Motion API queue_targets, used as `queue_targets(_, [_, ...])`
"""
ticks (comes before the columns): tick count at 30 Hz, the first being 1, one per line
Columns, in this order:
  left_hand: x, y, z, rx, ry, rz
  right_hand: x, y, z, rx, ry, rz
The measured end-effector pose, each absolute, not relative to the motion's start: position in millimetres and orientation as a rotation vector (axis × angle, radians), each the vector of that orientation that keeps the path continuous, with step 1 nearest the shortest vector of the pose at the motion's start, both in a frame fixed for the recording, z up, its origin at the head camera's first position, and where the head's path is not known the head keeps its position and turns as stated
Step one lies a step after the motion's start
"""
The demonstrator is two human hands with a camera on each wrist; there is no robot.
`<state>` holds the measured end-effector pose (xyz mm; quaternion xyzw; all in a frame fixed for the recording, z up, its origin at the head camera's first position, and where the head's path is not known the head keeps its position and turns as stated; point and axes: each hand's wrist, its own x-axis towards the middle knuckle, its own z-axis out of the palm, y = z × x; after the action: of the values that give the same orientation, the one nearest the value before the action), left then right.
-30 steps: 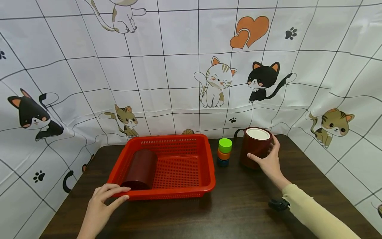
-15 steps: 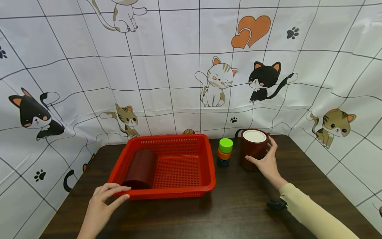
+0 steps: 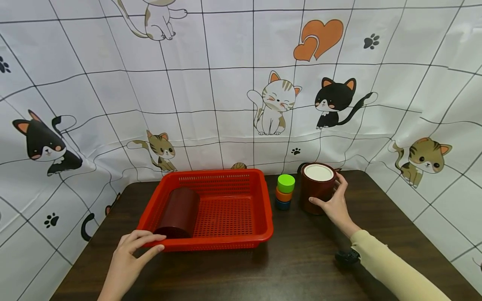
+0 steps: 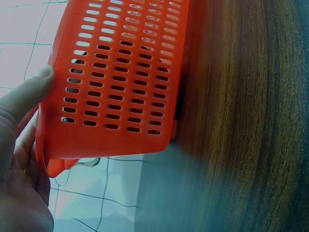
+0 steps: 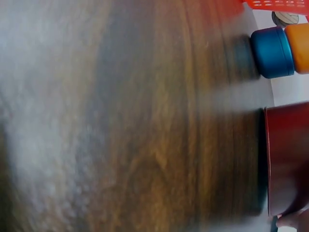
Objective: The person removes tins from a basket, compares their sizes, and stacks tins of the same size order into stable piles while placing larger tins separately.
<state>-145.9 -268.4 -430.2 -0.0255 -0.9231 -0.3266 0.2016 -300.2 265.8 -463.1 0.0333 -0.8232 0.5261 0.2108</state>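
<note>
My right hand grips a dark red canister with a white top, thumb at its front and fingers round its right side. It stands upright at the right rear of the table. Only the canister's lower side and a bit of fingertip show in the right wrist view. My left hand pinches the front-left rim of a red plastic basket. In the left wrist view, the thumb presses the outside of the rim with fingers beyond it. Inside the basket, a second dark red cylinder lies on its side at the left.
A small stack with a green top, an orange middle and a blue base stands between basket and canister. The dark wood table ends at a white cat-print sheet behind and at both sides.
My right hand has shifted the canister a little left, towards the coloured stack, and its top has come down slightly. The left hand and basket hold their place.
</note>
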Motion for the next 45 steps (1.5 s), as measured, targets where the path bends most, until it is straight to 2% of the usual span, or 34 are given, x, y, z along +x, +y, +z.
queue_targets(23, [-142,-269,-431,-0.059,-2.586,-0.907,-302,279,-468,0.249,-2.397,1.399])
queue_targets(45, [-146,-268,-432,-0.088,-2.561,-0.883,-304,288,-468,0.279,-2.455,1.347])
